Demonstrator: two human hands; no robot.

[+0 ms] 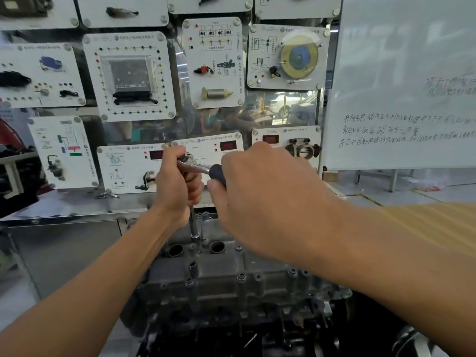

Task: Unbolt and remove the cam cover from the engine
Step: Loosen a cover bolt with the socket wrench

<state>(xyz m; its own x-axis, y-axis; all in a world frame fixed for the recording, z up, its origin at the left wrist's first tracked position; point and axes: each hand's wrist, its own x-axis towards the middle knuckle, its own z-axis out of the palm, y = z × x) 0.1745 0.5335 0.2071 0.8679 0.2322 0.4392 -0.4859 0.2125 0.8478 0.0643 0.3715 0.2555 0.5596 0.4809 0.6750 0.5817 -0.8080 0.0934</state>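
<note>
Display panels (128, 76) behind engine (219, 282); whiteboard (401, 86) right

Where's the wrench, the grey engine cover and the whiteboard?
wrench (197, 169): head view, on its shiny metal shank.
engine cover (216, 267): head view, on its grey top face.
whiteboard (399, 73): head view, on its blank upper part.

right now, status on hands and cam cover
Left hand grips chrome ratchet head, right hand its dark handle. Socket extension down on grey cast-metal cam cover, cover not yet off. Nothing seen in the way.
</note>
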